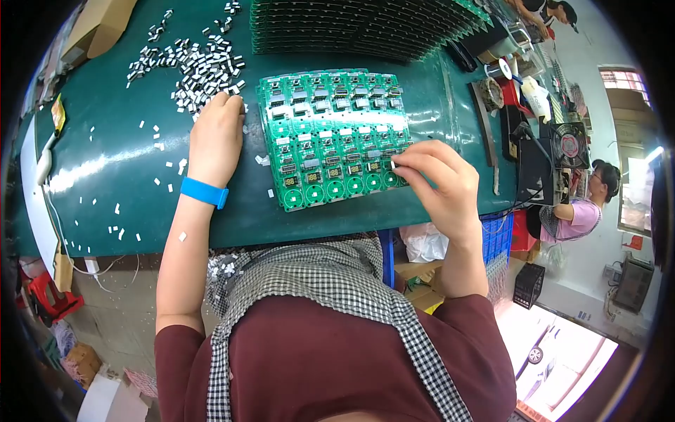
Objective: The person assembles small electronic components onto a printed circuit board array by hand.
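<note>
Fingertips of right hand (439, 179) pinching small white part just right of green panel (330, 133); left hand (216, 133) curled, resting in loose parts (190, 67), contents hidden.

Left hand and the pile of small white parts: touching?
Touching. Head view shows the left hand with fingers resting in the edge of the pile of small white parts.

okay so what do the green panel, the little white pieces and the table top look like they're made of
Green panel: rigid circuit-board laminate, apparently; glossy green coat, metal pads and mounted parts. Little white pieces: probably moulded plastic, pale and boxy; too small to be sure. Table top: dark green mat, likely rubber or vinyl; it shines softly under the light.
</note>
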